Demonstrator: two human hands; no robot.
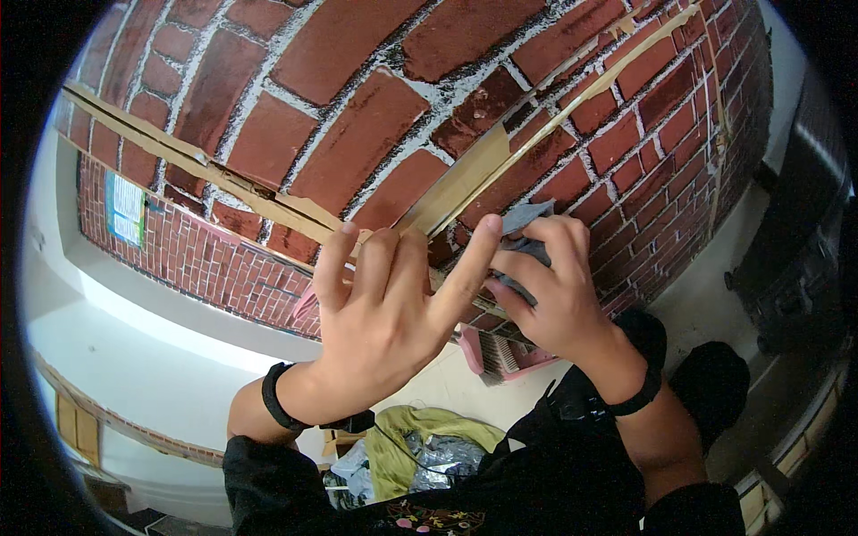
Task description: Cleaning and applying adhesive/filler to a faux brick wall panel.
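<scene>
Grey cloth [525, 217] in R hand [565, 302], pt. behind fingers [559, 247]

A crumpled grey cloth-like piece [525, 217] is pinched in the right hand [565, 308], its flatter end left protruding on the far side. The red brick-patterned surface [357, 134] is crossed by tan strips [458, 179], at left and right, brought closer together toward the near side.

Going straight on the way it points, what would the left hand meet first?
The left hand would likely meet the brick-patterned surface first; depth is unclear, so it may already touch.
</scene>
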